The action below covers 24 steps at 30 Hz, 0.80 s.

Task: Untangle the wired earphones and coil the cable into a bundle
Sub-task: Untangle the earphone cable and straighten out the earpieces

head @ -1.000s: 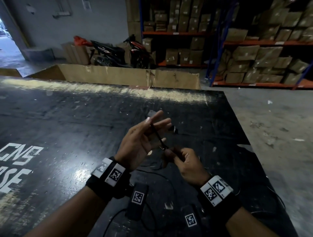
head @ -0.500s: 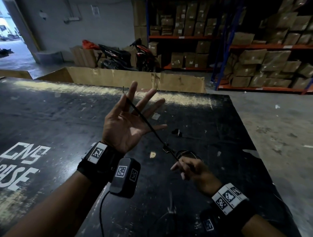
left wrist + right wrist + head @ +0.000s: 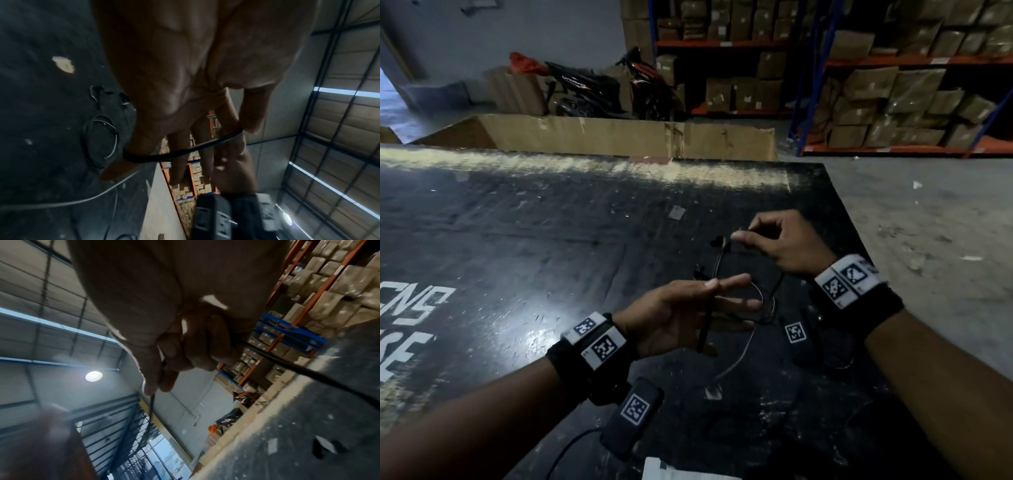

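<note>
From the head view, my left hand is held flat over the dark table, fingers straight and spread toward the right, with the black earphone cable running across them and a short dark length hanging down off the palm. My right hand is further off and to the right, its thumb and forefinger pinching the cable near a small dark piece that I take for an earbud, though it is too small to be sure. Loose loops of cable hang between and just beyond my hands, low over the table; whether they touch it I cannot tell. In the left wrist view, one turn of cable lies across my straight fingers, and a loose loop shows against the table to the left. In the right wrist view, my fingertips pinch the thin cable, which comes out below them, while another length runs off to the right behind my curled fingers. I judge the untangling to be largely done, since the strands run free with no knot that I can see, and the coiling just begun: one turn across the left hand, most of the cable not yet wound.
</note>
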Motion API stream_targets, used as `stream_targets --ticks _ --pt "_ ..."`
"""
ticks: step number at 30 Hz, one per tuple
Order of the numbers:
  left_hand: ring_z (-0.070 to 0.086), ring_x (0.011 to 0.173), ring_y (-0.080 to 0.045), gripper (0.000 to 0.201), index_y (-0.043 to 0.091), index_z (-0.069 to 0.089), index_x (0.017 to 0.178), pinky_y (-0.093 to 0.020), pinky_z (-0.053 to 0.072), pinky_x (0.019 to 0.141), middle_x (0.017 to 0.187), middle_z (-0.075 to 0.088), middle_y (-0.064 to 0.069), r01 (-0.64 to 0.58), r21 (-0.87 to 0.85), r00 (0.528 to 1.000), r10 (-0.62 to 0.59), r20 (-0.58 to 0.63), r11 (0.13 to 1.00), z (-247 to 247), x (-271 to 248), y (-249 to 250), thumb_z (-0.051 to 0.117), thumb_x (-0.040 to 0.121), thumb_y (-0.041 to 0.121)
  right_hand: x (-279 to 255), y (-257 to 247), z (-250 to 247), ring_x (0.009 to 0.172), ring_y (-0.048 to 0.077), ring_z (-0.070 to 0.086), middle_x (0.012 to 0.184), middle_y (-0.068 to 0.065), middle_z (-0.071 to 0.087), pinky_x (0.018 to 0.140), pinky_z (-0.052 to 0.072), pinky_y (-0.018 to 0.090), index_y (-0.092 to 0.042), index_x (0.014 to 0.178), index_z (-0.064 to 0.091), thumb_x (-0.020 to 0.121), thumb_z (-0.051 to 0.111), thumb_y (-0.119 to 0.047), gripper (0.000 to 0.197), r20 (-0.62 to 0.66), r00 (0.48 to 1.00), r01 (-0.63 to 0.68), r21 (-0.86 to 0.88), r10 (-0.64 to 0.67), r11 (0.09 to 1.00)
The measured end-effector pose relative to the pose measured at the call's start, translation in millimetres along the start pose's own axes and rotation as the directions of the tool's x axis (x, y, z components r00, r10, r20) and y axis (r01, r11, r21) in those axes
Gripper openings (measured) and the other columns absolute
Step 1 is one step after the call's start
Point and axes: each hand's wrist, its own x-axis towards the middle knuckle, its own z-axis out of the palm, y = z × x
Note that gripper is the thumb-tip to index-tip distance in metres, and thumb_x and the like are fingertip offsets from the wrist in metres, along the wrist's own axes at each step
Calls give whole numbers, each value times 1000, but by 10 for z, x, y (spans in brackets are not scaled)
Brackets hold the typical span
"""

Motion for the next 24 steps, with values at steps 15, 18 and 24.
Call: stream_targets --ticks 15,18,24 --pt "43 148 -37 50 41 51 148 -77 25 113 156 53 -9 -412 -118 868 349 -354 904 -339 10 424 48 98 42 -850 -217 510 43 15 44 46 -1 48 49 36 26 -9 107 76 106 47 -20 31 299 954 -65 243 -11 968" --pt "45 147 -36 47 39 53 145 -87 17 107 158 50 -9 -473 -121 854 420 -308 873 -296 -56 615 44 100 43 -921 -5 626 42 11 41 45 -3 46 47 32 20 -18 109 77 105 47 -24 31 353 932 -191 292 80 937" --pt "44 148 -35 41 37 56 142 -89 18 106 160 46 -11 -519 -137 848 487 -208 844 -52 -33 705 33 108 42 -836 161 757 49 6 41 53 -7 41 49 34 16 -14 118 75 106 46 -24 33 416 890 -328 296 188 897"
